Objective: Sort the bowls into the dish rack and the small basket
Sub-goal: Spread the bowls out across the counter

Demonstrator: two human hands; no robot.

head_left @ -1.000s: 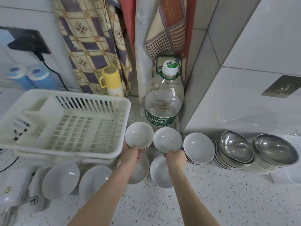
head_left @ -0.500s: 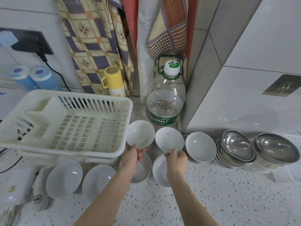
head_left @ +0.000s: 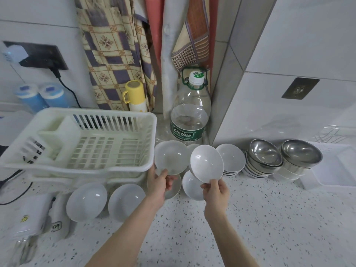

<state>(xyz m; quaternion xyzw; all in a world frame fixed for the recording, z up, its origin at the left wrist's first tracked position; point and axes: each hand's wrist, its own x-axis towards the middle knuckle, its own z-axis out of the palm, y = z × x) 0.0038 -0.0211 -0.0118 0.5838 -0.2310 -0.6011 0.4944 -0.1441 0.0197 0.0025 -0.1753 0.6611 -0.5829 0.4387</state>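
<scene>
Each hand's fingers pinch white bowl; dish rack point(head_left: 81, 147) left, water bottle point(head_left: 189, 116) behind.

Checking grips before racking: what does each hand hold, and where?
Left hand pinches a white bowl at its near rim; right hand likewise another white bowl.

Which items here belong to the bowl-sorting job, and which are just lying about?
Job: left hand holding a white bowl; right hand holding another white bowl; white dish rack; steel bowls.

Lying about: water bottle; yellow flask; blue containers.
</scene>
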